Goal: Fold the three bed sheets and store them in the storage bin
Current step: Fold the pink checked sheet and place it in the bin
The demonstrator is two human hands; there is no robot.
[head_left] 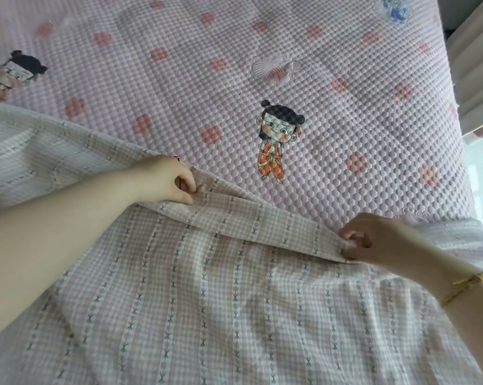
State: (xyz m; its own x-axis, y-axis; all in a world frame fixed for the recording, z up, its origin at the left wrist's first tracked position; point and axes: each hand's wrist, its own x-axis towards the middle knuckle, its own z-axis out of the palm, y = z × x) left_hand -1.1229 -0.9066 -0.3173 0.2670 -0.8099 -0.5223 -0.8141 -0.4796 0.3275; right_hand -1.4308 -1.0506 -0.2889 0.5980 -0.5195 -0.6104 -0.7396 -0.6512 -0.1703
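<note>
Checked sheet (234, 315) is spread across lower frame on quilted mattress pad (290, 65); folded edge runs upper left to lower right, pinched by left hand (168, 179) and right hand (373, 240); sheet cut off below.

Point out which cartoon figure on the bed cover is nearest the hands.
The figure in orange trousers, just beyond the held edge of the checked sheet. The left-edge figure and the bluish top-right figure lie farther off.

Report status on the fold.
Left hand and right hand pinch edge of pink checked bed sheet. Sheet lies on pink quilted bed cover. Nothing blocking.
</note>
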